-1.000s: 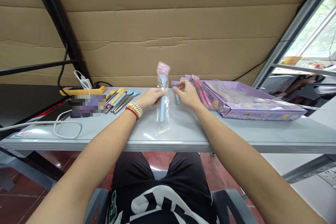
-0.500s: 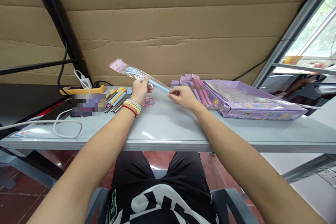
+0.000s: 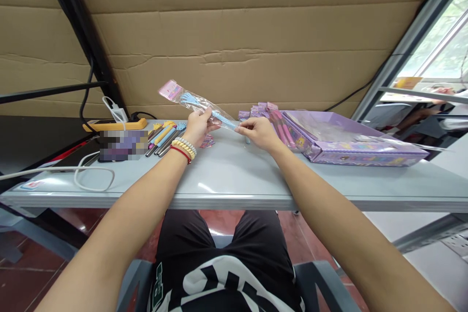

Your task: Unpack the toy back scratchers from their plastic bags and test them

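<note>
A light blue back scratcher (image 3: 224, 118) with a hand-shaped head lies inside a clear plastic bag (image 3: 203, 102) topped by a pink header card (image 3: 170, 90). The bag is held tilted above the table, card end up and to the left. My left hand (image 3: 198, 128) is closed round its middle. The fingertips of my right hand (image 3: 256, 131) pinch its lower right end. Beside my left wrist, several unbagged back scratchers (image 3: 166, 137) with coloured handles and metal rods lie together. Small pink printed cards (image 3: 207, 142) sit partly hidden behind my left hand.
Bagged pink and purple back scratchers (image 3: 281, 126) lie beyond my right hand, against a purple printed box (image 3: 358, 155) with clear plastic in it. On the left are a yellow power strip (image 3: 141, 125), a white cable (image 3: 95, 189) and a blurred-out item (image 3: 122, 146). Cardboard (image 3: 241, 29) lines the back.
The bag has shifted slightly right, and the blue back scratcher sits deeper toward its lower end. My right hand has closed into a pinch on that end.
</note>
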### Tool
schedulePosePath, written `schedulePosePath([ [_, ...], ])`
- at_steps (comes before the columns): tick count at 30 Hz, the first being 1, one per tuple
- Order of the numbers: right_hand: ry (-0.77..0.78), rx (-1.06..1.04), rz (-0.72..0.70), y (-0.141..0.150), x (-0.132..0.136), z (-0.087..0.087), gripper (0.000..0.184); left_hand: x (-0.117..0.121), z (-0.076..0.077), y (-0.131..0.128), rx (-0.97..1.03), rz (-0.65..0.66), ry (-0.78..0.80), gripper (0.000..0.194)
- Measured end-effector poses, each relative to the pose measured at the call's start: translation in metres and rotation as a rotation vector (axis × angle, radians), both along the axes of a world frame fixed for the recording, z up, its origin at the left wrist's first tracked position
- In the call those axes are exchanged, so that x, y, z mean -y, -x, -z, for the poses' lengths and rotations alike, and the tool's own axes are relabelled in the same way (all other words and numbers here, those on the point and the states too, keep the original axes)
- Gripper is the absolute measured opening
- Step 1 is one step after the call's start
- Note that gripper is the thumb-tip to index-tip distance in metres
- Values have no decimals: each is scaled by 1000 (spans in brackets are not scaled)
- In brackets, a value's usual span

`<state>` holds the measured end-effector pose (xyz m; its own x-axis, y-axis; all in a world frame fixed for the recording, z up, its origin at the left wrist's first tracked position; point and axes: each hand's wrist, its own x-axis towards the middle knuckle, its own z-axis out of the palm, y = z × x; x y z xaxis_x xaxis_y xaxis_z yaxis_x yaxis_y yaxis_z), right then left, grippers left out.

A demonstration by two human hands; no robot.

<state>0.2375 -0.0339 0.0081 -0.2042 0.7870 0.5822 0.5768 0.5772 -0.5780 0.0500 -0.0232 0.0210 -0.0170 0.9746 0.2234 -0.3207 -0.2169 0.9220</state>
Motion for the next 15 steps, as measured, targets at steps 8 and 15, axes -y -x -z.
schedulePosePath([
  [8,137,92,-16,-6,3,-6,27,-17,-3,10,184,-329,-73,22],
  [15,248,72,-85,-6,3,-2,13,-17,-4,12,262,-217,-77,14],
])
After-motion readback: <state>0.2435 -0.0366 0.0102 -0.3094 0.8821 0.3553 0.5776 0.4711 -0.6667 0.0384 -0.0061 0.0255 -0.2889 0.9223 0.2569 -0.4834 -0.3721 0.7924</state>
